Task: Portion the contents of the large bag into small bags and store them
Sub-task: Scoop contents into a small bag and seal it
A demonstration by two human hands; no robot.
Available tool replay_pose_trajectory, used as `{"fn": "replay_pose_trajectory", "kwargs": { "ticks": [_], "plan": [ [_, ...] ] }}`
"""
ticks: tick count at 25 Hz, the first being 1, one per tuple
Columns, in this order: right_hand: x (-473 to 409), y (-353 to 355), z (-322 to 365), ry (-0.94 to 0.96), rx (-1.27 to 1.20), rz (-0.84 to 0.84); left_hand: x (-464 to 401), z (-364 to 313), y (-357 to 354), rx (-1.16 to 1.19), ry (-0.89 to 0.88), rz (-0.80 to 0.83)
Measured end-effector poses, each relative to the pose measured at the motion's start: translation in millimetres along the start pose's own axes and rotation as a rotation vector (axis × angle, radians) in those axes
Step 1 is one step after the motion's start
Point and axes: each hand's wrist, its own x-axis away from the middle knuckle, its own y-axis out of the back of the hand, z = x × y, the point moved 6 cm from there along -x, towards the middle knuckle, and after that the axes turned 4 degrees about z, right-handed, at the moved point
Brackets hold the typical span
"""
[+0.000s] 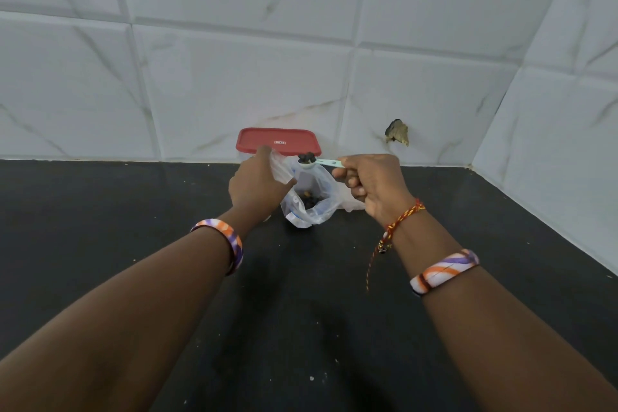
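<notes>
Head view: left grip [257,184] pinches the clear bag [309,201] open near the tabletop's back edge, so right grip [368,184], pinching the loaded spoon [314,161], can tip in.

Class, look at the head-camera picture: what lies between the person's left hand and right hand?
In the head view, the open clear plastic bag stands between the left hand and right hand, with the loaded spoon above its mouth.

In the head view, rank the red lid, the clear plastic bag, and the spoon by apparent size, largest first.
1. Red lid, though it sits farther back.
2. Clear plastic bag, close to it in size, so these two are unsure.
3. Spoon, plainly smallest.
</notes>
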Motion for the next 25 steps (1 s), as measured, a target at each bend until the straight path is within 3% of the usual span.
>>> {"fn": "replay_pose_trajectory", "kwargs": {
  "ticks": [3,9,13,15,18,20,22,25],
  "plan": [
    [4.0,-19.2,7.8,0.105,0.190,-0.002,2.4,1.2,1.2,0.017,0.004,0.005],
    [29.0,-60.8,24.3,0.706,0.901,0.079,4.3,6.2,3.1,0.085,0.052,0.008],
    [43.6,-73.0,21.7,0.894,1.267,0.097,0.5,7.3,1.1,0.117,0.080,0.014],
    [41.3,-66.9,23.3,0.876,1.177,0.079,-1.2,8.5,-1.3,0.131,0.096,0.015],
    [21.9,-41.3,25.9,0.705,0.736,-0.003,-1.3,13.0,-8.2,0.210,0.133,0.022],
    [7.0,-19.0,18.2,0.572,0.543,-0.074,1.7,22.7,-18.5,0.387,0.260,0.037],
    [3.9,-5.1,9.2,0.584,0.592,-0.132,8.9,34.2,-32.6,0.637,0.473,0.055],
    [-2.4,-13.8,-9.6,0.682,0.980,-0.058,15.2,41.3,-45.3,0.841,0.647,0.054]
  ]
}}
